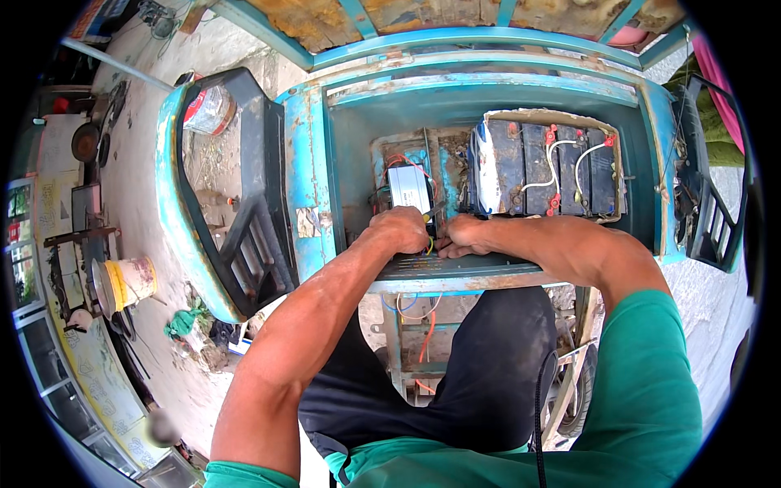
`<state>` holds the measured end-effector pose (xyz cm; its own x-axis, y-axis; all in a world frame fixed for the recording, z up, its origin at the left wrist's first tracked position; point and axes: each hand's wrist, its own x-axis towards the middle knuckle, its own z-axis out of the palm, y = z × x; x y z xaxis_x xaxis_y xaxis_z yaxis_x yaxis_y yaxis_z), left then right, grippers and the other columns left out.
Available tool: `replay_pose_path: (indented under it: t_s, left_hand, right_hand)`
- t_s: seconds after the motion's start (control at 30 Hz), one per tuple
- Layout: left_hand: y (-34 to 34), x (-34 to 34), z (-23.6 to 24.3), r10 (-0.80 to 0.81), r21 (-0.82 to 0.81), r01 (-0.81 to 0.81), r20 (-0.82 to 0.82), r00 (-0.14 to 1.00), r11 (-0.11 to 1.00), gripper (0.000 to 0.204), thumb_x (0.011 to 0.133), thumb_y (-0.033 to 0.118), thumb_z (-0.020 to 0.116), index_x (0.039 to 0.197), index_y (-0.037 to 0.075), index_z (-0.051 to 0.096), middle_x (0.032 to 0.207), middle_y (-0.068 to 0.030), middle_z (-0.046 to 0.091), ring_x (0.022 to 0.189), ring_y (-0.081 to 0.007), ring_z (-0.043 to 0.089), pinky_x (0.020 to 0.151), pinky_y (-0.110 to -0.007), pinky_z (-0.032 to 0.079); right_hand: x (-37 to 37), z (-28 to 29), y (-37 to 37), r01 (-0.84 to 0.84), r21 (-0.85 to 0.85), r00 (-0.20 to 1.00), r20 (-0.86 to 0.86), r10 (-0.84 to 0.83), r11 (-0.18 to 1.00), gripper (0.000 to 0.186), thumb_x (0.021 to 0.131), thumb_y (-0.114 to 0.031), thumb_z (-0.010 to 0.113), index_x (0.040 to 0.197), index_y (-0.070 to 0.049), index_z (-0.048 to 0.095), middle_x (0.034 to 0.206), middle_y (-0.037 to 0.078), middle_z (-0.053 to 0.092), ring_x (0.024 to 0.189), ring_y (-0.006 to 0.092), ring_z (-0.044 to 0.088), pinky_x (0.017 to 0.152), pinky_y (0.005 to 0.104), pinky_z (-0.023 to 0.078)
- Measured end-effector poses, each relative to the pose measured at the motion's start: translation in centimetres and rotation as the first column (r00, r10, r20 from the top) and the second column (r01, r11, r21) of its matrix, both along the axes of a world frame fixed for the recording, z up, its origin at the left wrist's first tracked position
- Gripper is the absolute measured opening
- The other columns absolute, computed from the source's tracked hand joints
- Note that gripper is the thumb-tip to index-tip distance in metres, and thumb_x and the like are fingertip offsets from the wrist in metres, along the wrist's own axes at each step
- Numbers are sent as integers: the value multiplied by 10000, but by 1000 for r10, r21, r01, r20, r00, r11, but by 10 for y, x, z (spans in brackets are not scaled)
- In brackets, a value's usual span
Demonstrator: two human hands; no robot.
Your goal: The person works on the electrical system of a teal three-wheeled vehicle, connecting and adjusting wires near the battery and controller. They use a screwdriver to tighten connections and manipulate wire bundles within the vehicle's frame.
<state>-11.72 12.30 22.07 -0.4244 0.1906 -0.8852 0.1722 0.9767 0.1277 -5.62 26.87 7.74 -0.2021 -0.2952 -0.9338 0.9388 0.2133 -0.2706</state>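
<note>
Both my hands are low inside a teal metal compartment (407, 98), close together at its near wall. My left hand (401, 228) is closed in a fist, and what it grips is hidden. Just to its right, my right hand (462, 235) has its fingers drawn together beside thin yellow and green wires (429, 246); I cannot make out what is in them. A small yellow and dark piece (429, 215) shows between the hands, its kind unclear. Right beyond my left hand lies a silver finned metal box (409, 189) with red and dark wires around it.
Several dark batteries (537, 167) joined by white cables fill the compartment's right side. Black plastic panels (264, 187) flank it. Loose wires (429, 333) hang below its front edge, between my legs. On the ground at left are a white and yellow bucket (134, 282) and a clear plastic jar (210, 111).
</note>
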Motion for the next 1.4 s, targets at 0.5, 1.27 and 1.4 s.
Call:
replay_pose_path:
  t_s: [0.5, 1.27, 1.4]
  left_hand:
    - [-5, 8, -17, -151, -27, 153, 59, 987, 988, 348, 854, 176, 633, 1153, 23, 722, 1206, -186, 699, 1134, -326, 674, 938, -442, 537]
    - [-11, 10, -56, -305, 77, 297, 130, 943, 952, 359, 820, 252, 605, 1060, 32, 758, 1145, -199, 713, 1073, -338, 695, 875, -454, 555]
    - [-10, 1, -44, -37, 45, 32, 116, 993, 999, 415, 825, 243, 608, 1115, -30, 722, 1199, -253, 678, 1131, -377, 664, 949, -459, 528]
  right_hand:
    - [-4, 18, -1, 74, -46, 996, 43, -72, 996, 305, 1073, -182, 384, 1281, -34, 551, 1229, 140, 655, 1014, 240, 693, 856, 354, 573]
    - [-1, 17, 4, 136, -191, 991, 31, -132, 972, 274, 1005, -39, 486, 1210, 98, 604, 1280, 226, 625, 1176, 315, 646, 1024, 374, 547]
    - [-1, 9, 1, 204, -164, 976, 104, -189, 965, 327, 1015, -128, 521, 1293, 40, 562, 1256, 195, 635, 1079, 298, 682, 949, 377, 577]
